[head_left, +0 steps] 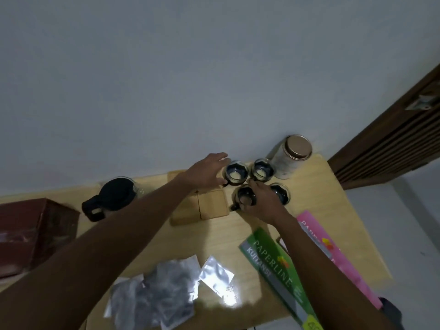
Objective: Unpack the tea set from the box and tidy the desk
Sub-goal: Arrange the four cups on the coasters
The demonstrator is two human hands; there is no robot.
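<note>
Nearest us: crumpled plastic bags (164,291) and two receipt books (281,275), still loose on the desk (238,234). Mid-desk: wooden coasters (204,207), teapot (112,198) left of them, dark red box (31,232) at far left. Further out, four glass cups clustered by the wall, next to a lidded jar (290,156). Our right hand (264,202) is curled over the near cup (245,198), gripping around its rim. Our left hand (207,172) is open, fingers spread against the far-left cup (235,173), not closed on it. We judge these cups as light, rigid, slick, breakable. Best hold: handle or body, not rim. Keep them from knocking together.
</note>
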